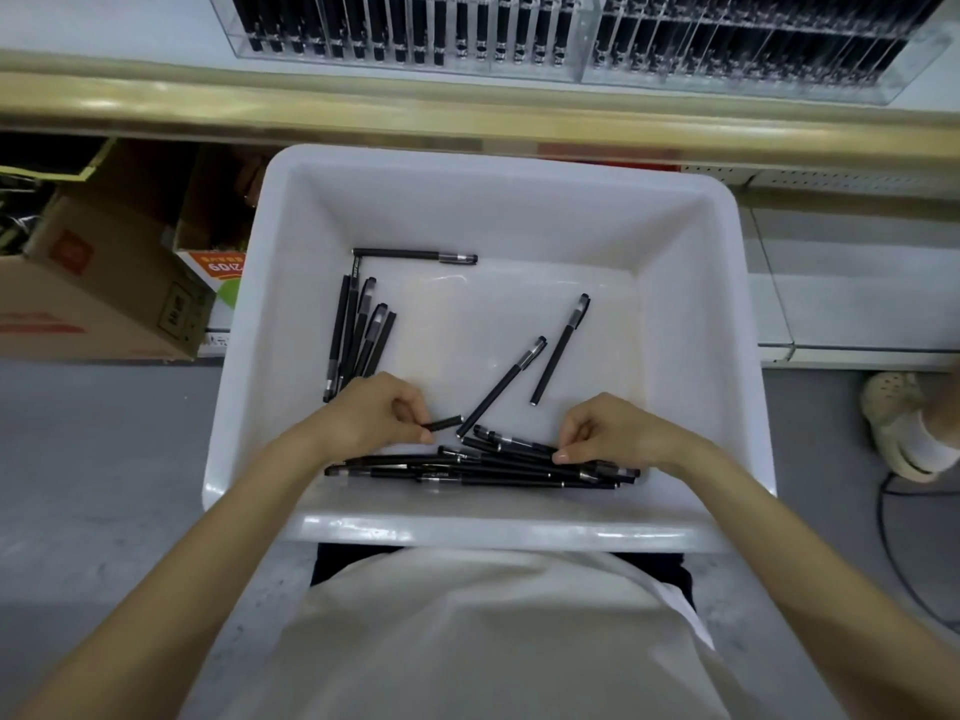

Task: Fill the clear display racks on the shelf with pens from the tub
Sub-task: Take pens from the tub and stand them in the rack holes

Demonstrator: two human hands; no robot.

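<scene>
The left hand [374, 413] is pinching a single pen [444, 423] between thumb and fingers, its end poking out toward 3 o'clock. The right hand [608, 433] is closing thumb and fingertips on the heap of pens [467, 467] at the 6 o'clock wall of the tub [691, 314], probably lining them up so a bunch is coming out together. The clear display racks [571, 33], already holding many pens, are sitting at 12 o'clock on the shelf [467, 111]

Black pens [483, 467], white tub [691, 324]
</scene>
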